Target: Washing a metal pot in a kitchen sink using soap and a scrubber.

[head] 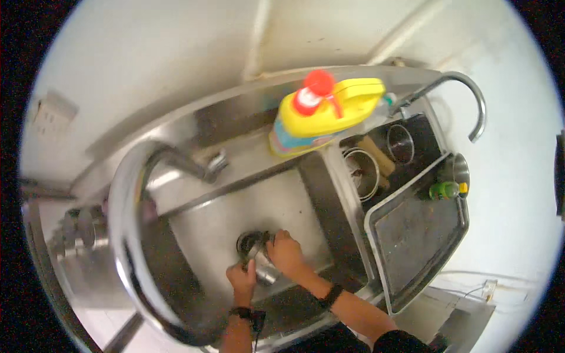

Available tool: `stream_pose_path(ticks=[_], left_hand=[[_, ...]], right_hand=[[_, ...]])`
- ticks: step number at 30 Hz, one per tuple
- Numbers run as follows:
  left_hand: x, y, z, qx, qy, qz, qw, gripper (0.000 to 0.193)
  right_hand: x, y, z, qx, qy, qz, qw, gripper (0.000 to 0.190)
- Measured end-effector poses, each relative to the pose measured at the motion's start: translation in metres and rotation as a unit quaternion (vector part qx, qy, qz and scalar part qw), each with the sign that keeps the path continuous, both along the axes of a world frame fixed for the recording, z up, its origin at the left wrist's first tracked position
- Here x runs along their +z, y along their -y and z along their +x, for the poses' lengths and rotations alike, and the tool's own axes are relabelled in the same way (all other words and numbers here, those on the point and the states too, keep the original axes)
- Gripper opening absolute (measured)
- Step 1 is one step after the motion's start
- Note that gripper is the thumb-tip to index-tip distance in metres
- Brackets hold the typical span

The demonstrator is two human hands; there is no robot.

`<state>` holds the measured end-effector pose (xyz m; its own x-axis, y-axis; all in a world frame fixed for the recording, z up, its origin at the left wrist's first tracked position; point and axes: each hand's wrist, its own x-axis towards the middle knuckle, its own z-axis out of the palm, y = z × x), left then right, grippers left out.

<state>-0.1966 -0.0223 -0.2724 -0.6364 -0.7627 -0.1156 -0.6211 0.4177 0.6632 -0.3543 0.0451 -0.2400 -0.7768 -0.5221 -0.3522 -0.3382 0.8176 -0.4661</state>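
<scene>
Both my hands are low inside a stainless steel sink basin (212, 234). Between them a small shiny metal vessel (265, 270) lies tilted near the basin floor. My right hand (286, 255) grips it from the right side, fingers curled over its upper end. My left hand (242, 278) is closed at its left side, thumb up; the fingers' hold is partly hidden. Just beyond the vessel sits a dark round opening or part (249, 242), too blurred to name surely. Each wrist wears a dark band.
A large chrome faucet (121, 229) arches close on the left. A yellow jug with a red cap (326, 114) stands on the back ledge. The right basin holds a round container (362, 174); a dark tray (419, 238) rests across it, bearing a small green bottle (443, 190). Another faucet (479, 101) curves behind.
</scene>
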Motion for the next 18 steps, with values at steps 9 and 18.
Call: stream_pose_path(ticks=[9,18], left_hand=[[-0.043,-0.003,0.019,-0.019,0.018,0.006,1.0,0.042],[0.006,-0.016,-0.021,0.083,-0.096,0.062,0.99,0.052]], right_hand=[[0.017,-0.013,0.033,0.03,-0.025,-0.035,0.999,0.036],[0.002,-0.015,0.024,0.102,-0.142,0.052,0.983,0.032]])
